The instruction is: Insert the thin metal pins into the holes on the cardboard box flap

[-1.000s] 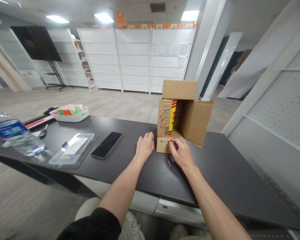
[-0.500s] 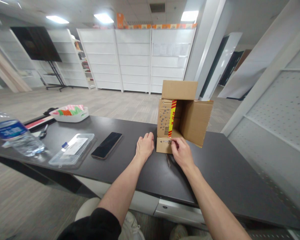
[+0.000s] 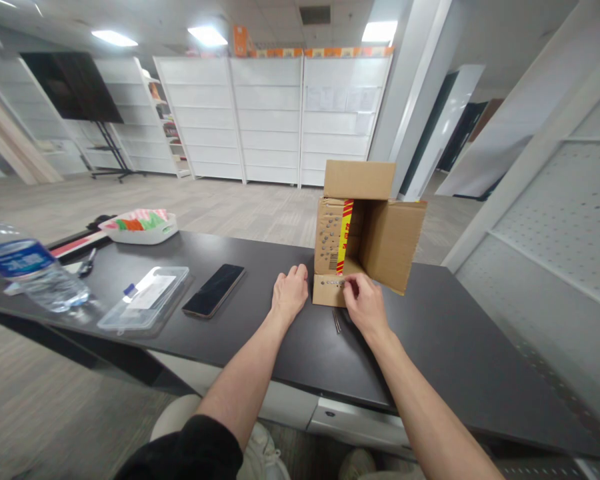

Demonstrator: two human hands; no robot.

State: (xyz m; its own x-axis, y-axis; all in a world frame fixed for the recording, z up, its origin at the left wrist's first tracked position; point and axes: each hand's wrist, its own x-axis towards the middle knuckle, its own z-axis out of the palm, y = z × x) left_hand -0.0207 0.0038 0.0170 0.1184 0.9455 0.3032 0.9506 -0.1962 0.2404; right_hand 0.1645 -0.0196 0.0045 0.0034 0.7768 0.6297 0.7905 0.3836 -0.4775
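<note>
A cardboard box (image 3: pixel 325 293) stands on its side with its opening toward me, its flaps spread up, right and down. Small metal heads dot its left flap, and a row of them runs along the lower front flap. My right hand (image 3: pixel 365 303) is at that lower flap, thumb and fingertips pinched together at the right end of the row; what they hold is too small to make out. A few thin metal rods (image 3: pixel 337 321) lie on the table just below. My left hand (image 3: pixel 290 293) rests on the table left of the box, fingers curled, their inside hidden.
The dark table (image 3: pixel 445 347) also carries a black phone (image 3: pixel 214 291), a clear plastic case (image 3: pixel 145 300), a water bottle (image 3: pixel 35 270) and a white basket (image 3: pixel 145 230) with colourful packets. A white perforated panel (image 3: pixel 555 220) stands to the right.
My right hand has shifted very slightly right along the lower flap, its fingers still pinched. My left hand and the box stay in place.
</note>
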